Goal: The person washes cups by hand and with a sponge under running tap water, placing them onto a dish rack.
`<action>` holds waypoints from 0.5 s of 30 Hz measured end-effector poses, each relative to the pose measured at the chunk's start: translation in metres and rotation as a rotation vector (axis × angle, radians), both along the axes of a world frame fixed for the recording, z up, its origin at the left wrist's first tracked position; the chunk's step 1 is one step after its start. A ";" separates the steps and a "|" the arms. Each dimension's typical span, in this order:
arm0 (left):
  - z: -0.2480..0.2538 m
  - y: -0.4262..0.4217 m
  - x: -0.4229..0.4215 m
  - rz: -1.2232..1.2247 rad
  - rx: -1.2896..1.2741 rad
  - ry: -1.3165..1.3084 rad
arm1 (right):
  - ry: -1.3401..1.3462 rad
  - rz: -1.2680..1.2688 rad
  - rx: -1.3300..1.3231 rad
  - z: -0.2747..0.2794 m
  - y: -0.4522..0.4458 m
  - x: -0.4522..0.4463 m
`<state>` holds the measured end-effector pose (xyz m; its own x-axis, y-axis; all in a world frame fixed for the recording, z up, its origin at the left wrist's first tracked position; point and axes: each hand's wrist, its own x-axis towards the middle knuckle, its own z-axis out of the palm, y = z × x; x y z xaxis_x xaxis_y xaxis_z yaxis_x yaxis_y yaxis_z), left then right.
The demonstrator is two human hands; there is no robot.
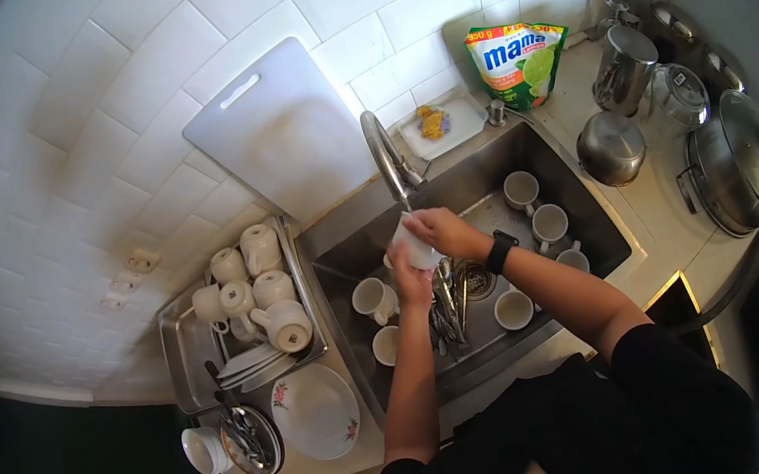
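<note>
A white cup (417, 246) is held between both hands under the spout of the metal faucet (389, 159). My left hand (411, 277) grips its lower left side. My right hand (444, 231), with a dark band at the wrist, has its fingers at the cup's upper rim. Below them in the steel sink (483, 188), spoons and forks (453, 300) lie near the drain (477, 281). Several white cups stand in the sink, among them one at the left (373, 300) and one at the right (549, 223).
A rack (176, 339) of stacked cups stands left, with a flowered plate (316, 413) in front. Behind are a cutting board (279, 128), a sponge tray (468, 132) and a detergent pouch (520, 65). Metal pots, including a lidded one (742, 163), stand right.
</note>
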<state>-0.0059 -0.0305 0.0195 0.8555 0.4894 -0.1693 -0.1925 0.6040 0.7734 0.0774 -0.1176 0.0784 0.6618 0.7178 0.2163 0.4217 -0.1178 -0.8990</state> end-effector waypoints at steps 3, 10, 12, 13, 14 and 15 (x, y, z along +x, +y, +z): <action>0.012 -0.022 -0.002 0.143 0.299 0.047 | 0.044 -0.133 -0.020 -0.002 0.004 0.007; 0.009 0.019 -0.005 -0.295 -0.335 0.026 | 0.086 0.127 -0.086 0.004 -0.004 -0.009; 0.006 0.015 -0.004 -0.256 -0.273 0.056 | -0.057 0.051 -0.055 -0.015 0.004 0.000; 0.009 0.009 -0.005 -0.234 -0.243 0.074 | 0.013 0.064 -0.016 -0.021 0.007 0.004; 0.011 0.003 -0.005 -0.118 -0.139 0.106 | 0.084 0.078 0.025 -0.028 0.009 0.006; 0.020 -0.006 -0.004 -0.002 -0.035 0.135 | 0.128 0.052 0.039 -0.028 0.010 0.005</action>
<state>-0.0097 -0.0365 0.0391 0.8247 0.4793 -0.3001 -0.0867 0.6317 0.7704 0.0821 -0.1074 0.0503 0.6479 0.7446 0.1609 0.3082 -0.0631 -0.9492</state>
